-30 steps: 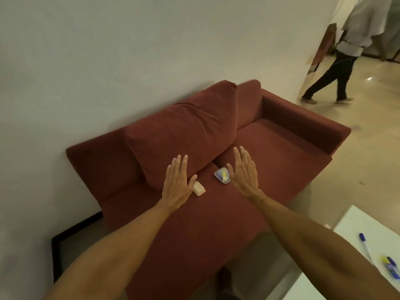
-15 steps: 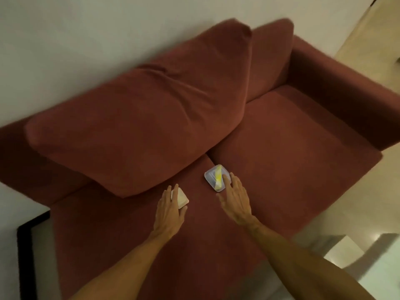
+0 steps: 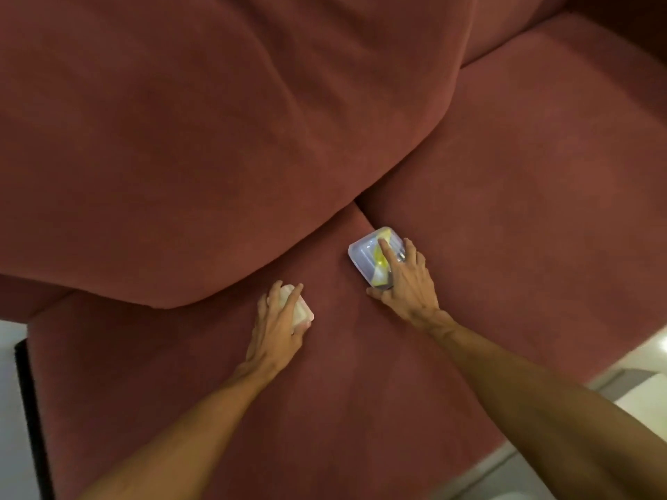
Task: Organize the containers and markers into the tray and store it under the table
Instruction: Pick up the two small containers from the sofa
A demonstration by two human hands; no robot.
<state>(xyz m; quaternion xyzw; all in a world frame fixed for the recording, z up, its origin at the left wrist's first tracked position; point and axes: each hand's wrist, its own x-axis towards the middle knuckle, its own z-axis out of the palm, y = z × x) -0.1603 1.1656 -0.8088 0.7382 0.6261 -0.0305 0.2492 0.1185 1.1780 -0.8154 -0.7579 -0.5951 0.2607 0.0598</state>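
Both bare arms reach down over a dark red sofa (image 3: 505, 218), and each hand lies on a small container resting on the seat cushions. The left hand (image 3: 276, 332) covers a small cream-white container (image 3: 301, 312) on the near-left seat cushion, just below the bulging edge of the big back cushion (image 3: 216, 138); its fingers are spread over the top and curl round the far side while the thumb presses the near right corner, so the grip is closed around the container, which sits flat on the fabric. The right hand (image 3: 406, 283) lies on a clear, bluish container (image 3: 364, 252) with something yellow inside, placed beside the seam where the two seat cushions meet, on the right-hand cushion. The forefinger stretches across the lid, the other fingers drape over the right edge and the thumb hooks against the near corner, so this grip too is closed on its container, which also rests on the cushion. The two containers lie near each other but apart, with the seam between them. At the lower left edge a dark frame (image 3: 32, 409) stands against a pale floor, and pale floor shows at the lower right too.
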